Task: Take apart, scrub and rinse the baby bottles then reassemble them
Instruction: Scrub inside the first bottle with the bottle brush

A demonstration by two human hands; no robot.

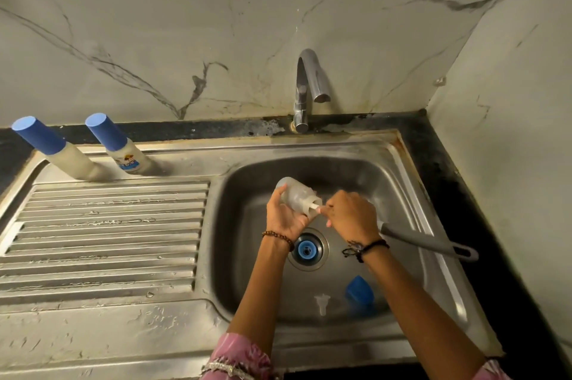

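Over the sink basin [399,194] my left hand [283,215] grips a clear, capless bottle body [294,194], tilted with its mouth toward the right. My right hand [349,215] holds the grey-handled bottle brush [433,246]; its pale head sits in the bottle's mouth and the handle sticks out to the right. On the basin floor lie a blue screw ring [306,251] over the drain, a blue cap [359,290] and a clear teat [322,304].
Two assembled bottles with blue caps, one [52,147] at the far left and another [120,144] beside it, stand on the ribbed steel drainboard [108,225] at its back edge. A chrome tap [306,85] rises behind the basin; no water shows. Marble walls close in behind and on the right.
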